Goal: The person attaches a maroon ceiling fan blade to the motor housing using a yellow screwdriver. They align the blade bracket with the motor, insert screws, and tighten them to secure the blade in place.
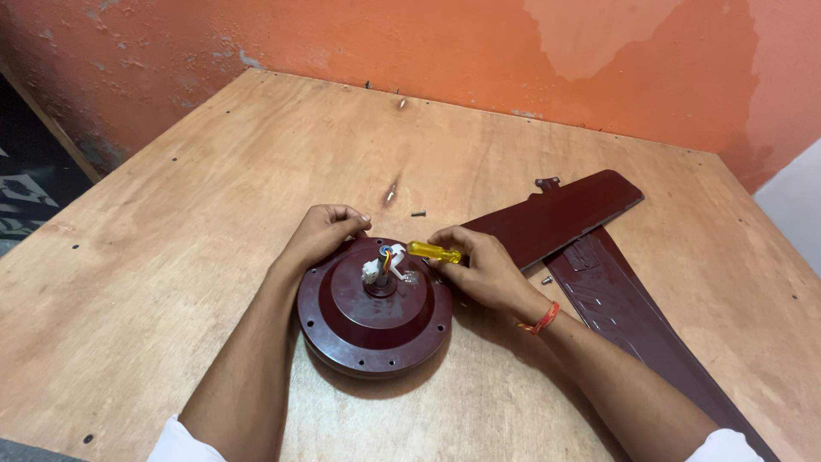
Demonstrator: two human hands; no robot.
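The left hand (321,233) grips the far-left rim of the motor (375,310), which sits near the middle of the table (171,214); the right hand (479,265) is closed around a yellow-handled screwdriver (434,251), lying nearly level, its tip towards the hub; to do this well, I judge, keep the motor pinned flat, stand the driver straighter on the screw, and steer clear of the wires (386,259). The motor is a round, dark maroon, stepped housing with holes around its rim and coloured wires bunched at the centre shaft; two maroon blades (590,248) lie just right, loose screws (418,213) beyond
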